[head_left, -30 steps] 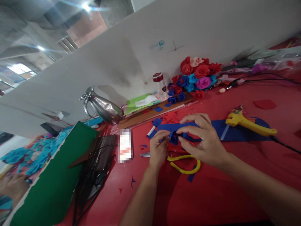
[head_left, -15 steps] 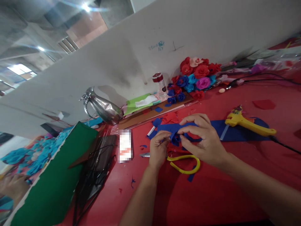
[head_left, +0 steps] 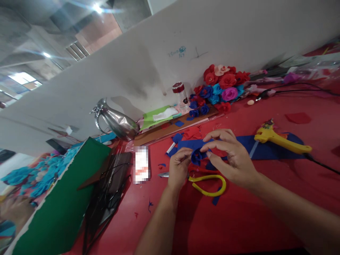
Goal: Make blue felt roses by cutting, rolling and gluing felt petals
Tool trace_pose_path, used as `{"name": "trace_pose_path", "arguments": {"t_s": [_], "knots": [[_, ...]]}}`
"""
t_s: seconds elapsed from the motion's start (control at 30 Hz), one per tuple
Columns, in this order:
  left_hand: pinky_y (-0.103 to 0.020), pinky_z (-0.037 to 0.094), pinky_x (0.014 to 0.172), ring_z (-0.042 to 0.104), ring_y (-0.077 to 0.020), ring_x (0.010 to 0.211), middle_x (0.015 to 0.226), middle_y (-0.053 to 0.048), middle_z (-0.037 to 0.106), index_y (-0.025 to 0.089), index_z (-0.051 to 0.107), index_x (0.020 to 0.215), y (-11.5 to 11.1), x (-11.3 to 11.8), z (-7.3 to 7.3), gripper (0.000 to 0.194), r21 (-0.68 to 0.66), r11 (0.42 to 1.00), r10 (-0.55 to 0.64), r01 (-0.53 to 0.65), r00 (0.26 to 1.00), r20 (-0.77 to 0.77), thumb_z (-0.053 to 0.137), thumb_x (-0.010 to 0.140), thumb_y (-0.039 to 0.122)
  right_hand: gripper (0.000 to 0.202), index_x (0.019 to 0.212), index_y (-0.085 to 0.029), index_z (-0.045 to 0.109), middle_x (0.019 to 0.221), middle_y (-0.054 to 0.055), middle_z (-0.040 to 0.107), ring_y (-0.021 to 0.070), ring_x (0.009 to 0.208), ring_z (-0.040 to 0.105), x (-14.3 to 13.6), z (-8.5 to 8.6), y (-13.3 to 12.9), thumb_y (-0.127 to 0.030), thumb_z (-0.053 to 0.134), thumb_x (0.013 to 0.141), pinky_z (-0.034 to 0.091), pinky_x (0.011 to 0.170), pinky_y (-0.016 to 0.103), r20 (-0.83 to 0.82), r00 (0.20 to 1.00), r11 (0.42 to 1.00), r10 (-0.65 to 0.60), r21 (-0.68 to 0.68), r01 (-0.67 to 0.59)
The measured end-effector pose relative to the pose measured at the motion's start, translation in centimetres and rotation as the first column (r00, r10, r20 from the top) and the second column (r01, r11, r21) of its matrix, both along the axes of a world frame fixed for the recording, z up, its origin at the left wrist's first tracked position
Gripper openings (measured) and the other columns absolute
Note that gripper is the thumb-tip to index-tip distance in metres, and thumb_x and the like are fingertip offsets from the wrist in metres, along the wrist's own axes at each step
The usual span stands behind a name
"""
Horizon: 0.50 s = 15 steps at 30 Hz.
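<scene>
A small dark blue paper flower (head_left: 196, 157) is held between my two hands above the red table. My left hand (head_left: 180, 167) pinches its left side with closed fingers. The thumb and index finger of my right hand (head_left: 230, 156) grip its right edge, the other fingers curved above. Yellow-handled scissors (head_left: 209, 191) lie just below, their blades partly hidden under my left hand. Behind my right hand a blue paper strip (head_left: 243, 143) stretches to the right, with a yellow glue gun (head_left: 276, 136) resting on it.
Finished paper flowers (head_left: 225, 81) and a lidded jar (head_left: 181, 97) stand along the wall. A metal jug (head_left: 117, 120) is at the back left. A green board (head_left: 63, 198) rises at left, a person's hand (head_left: 18, 210) beyond it.
The blue flower has turned so its open, curled face shows more, and it sits slightly further left. My right fingers have shifted a little at its edge.
</scene>
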<state>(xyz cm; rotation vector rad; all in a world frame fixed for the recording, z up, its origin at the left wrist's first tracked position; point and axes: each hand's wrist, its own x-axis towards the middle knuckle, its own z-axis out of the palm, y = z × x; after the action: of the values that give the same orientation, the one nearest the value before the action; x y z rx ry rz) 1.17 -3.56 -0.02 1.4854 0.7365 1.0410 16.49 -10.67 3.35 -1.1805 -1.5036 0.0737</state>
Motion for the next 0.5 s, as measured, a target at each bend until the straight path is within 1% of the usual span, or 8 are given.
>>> {"name": "trace_pose_path", "arguments": {"t_s": [0.17, 0.27, 0.4, 0.5], "knots": [[-0.026, 0.047, 0.069, 0.058, -0.0156, 0.073, 0.076, -0.004, 0.066, 0.018, 0.073, 0.064, -0.25, 0.08, 0.37, 0.02, -0.029, 1.0, 0.008, -0.008, 1.0, 0.004, 0.07, 0.078, 0.032, 0.01, 0.086, -0.023, 0.065, 0.094, 0.006, 0.063, 0.0232, 0.093, 0.057, -0.37, 0.1, -0.14, -0.017, 0.059, 0.081, 0.043, 0.085, 0.042, 0.067, 0.998, 0.999, -0.021, 0.05, 0.018], [-0.027, 0.047, 0.07, 0.058, -0.0156, 0.073, 0.077, -0.004, 0.066, 0.018, 0.072, 0.064, -0.33, 0.05, 0.49, 0.019, -0.038, 0.999, 0.013, -0.013, 1.0, 0.007, 0.071, 0.077, 0.031, 0.006, 0.083, -0.023, 0.064, 0.093, 0.006, 0.064, 0.0234, 0.092, 0.057, -0.59, 0.12, -0.19, -0.018, 0.061, 0.08, 0.043, 0.085, 0.042, 0.102, 0.993, 0.996, -0.056, 0.077, 0.049], [-0.026, 0.046, 0.071, 0.056, -0.0142, 0.072, 0.075, -0.002, 0.065, 0.018, 0.071, 0.061, -0.2, 0.0, 0.28, 0.016, -0.048, 0.999, 0.025, -0.023, 0.999, 0.028, 0.071, 0.075, 0.027, 0.009, 0.078, -0.024, 0.061, 0.092, 0.005, 0.064, 0.0239, 0.091, 0.057, -0.68, 0.28, -0.31, -0.015, 0.058, 0.079, 0.043, 0.084, 0.043, 0.09, 0.992, 0.993, -0.087, 0.09, 0.079], [-0.026, 0.046, 0.072, 0.056, -0.0142, 0.074, 0.078, -0.003, 0.065, 0.018, 0.073, 0.067, -0.06, 0.0, -0.14, 0.011, -0.077, 0.997, 0.027, -0.023, 0.999, 0.045, 0.071, 0.074, 0.025, 0.012, 0.084, -0.024, 0.061, 0.097, 0.006, 0.062, 0.0247, 0.092, 0.057, -0.68, 0.36, -0.43, -0.014, 0.058, 0.078, 0.043, 0.084, 0.044, 0.083, 0.991, 0.989, -0.102, 0.115, 0.092]]}}
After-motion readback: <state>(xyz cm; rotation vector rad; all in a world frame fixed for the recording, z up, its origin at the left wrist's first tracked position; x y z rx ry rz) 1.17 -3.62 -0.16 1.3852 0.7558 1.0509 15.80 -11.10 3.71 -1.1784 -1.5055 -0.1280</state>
